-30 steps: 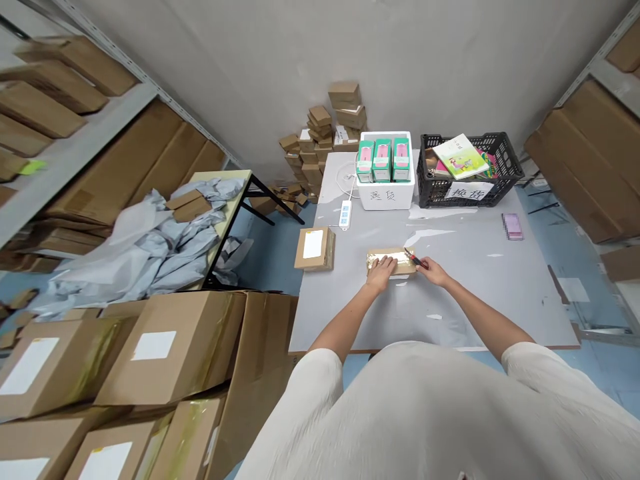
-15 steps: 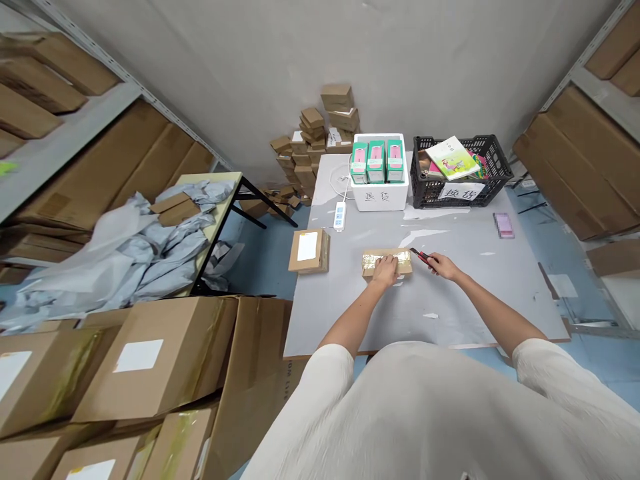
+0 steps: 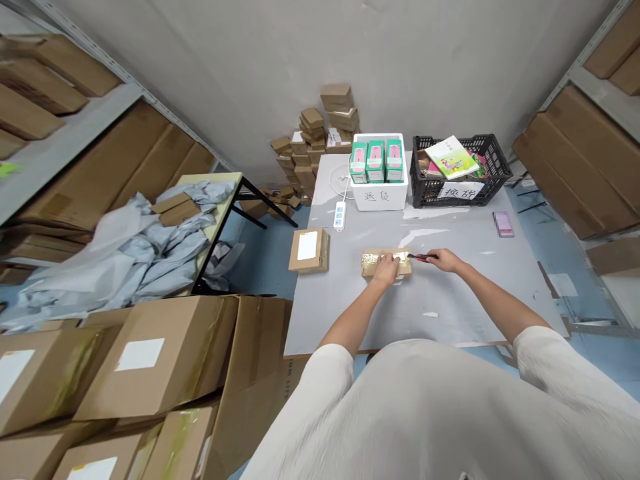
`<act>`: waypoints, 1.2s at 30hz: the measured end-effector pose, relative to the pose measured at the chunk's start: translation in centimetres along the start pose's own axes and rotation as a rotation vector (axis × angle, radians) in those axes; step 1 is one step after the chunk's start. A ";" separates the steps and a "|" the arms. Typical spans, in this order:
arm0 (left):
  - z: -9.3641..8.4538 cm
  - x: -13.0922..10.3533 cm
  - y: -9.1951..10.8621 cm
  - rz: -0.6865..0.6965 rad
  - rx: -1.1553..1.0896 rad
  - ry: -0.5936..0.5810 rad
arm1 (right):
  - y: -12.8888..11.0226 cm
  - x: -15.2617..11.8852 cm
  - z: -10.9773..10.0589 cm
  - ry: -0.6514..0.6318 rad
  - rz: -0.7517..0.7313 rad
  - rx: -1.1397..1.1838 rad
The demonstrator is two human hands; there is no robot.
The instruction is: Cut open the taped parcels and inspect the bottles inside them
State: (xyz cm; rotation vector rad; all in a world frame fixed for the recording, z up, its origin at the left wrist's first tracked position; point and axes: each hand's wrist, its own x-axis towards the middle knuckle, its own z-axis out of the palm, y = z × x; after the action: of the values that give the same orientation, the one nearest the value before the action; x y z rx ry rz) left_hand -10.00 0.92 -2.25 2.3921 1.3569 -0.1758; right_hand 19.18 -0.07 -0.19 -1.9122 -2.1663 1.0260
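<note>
A small cardboard box point(image 3: 370, 261) with shiny tape along its top lies on the grey table. My left hand point(image 3: 386, 269) rests over the middle of it, gripping it against the tabletop; the thumb side faces right. In my right hand point(image 3: 445, 259) is a red and black utility knife point(image 3: 425, 257), fingers closed around its handle. The blade end points left and meets the box's right end at the tape; how deep it sits cannot be seen.
On the table point(image 3: 350, 320) stand another labelled box point(image 3: 315, 251), a power strip point(image 3: 339, 216), a white foam bin point(image 3: 379, 198) of green-pink boxes, and a black crate point(image 3: 424, 193) with books. Large cartons point(image 3: 165, 360) crowd the left; a side table point(image 3: 220, 213) holds grey plastic bags.
My right hand has turned the knife level and brought its blade left, from just beyond the box onto its right end. My left hand and the box have hardly moved.
</note>
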 end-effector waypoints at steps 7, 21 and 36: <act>0.5 -0.5 -0.4 0.032 0.027 0.014 | -1.3 0.8 -0.8 -0.101 -0.040 -0.233; 0.4 -0.8 -0.4 0.030 -0.002 0.005 | -1.3 3.8 0.5 -0.110 -0.130 -0.309; 0.3 -0.9 -0.6 0.092 0.087 -0.005 | -1.8 6.5 -0.6 -0.251 -0.103 -0.200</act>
State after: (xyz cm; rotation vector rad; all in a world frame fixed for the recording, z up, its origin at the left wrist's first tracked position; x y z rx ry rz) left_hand -10.96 0.31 -2.45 2.5174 1.2581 -0.2201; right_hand 16.49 6.02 -1.18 -1.8092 -2.5655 1.1234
